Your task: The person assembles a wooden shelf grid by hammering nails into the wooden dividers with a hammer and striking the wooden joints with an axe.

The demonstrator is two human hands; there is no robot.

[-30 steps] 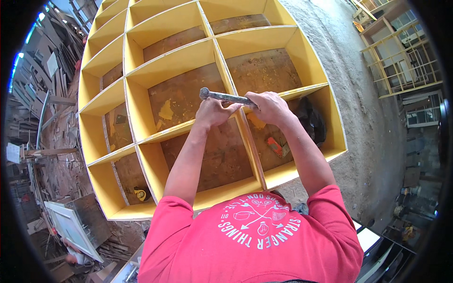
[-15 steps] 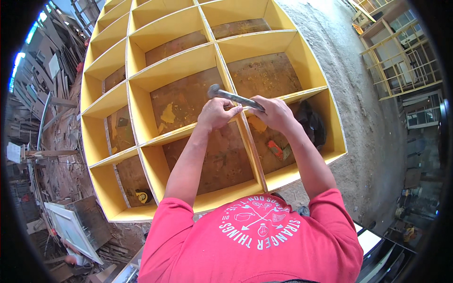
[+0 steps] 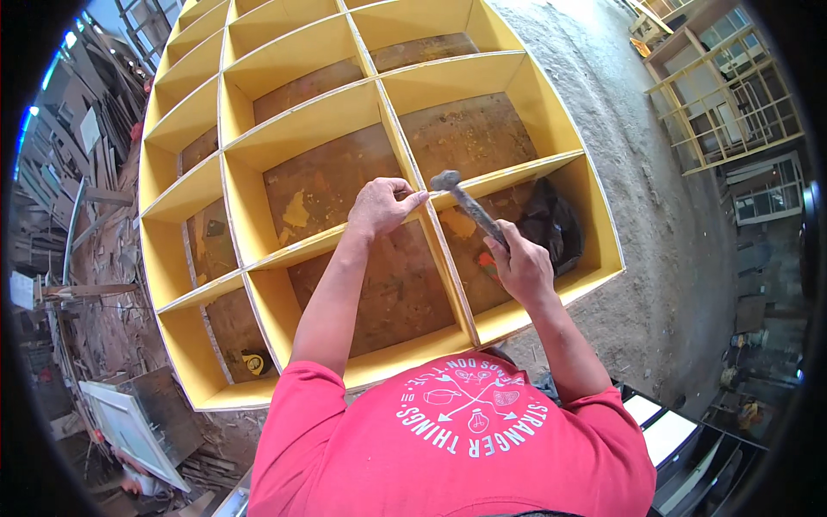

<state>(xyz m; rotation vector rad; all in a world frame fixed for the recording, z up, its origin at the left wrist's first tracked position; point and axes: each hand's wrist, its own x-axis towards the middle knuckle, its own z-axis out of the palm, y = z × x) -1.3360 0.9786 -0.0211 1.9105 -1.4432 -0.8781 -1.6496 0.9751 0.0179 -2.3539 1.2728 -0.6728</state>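
My right hand is wrapped round the handle of a hammer, its worn metal head raised just right of a crossing of dividers. My left hand is closed in a pinch at that crossing, fingertips close to the top edge. Anything between those fingertips is too small to make out. Both hands are over a large yellow wooden grid frame of open compartments. Below the hammer, an orange-red object lies in the near right compartment, partly hidden by my right hand. A black plastic bag sits beside it.
A yellow tape measure lies in the near left compartment. Wood scraps are heaped along the left, with a white framed panel leaning lower down. At the far right stands a yellow lattice frame. Concrete floor runs along the right.
My right hand has drawn back toward me and to the right, swinging the hammer head rightward, away from my left hand. The left hand keeps its pinch near the crossing.
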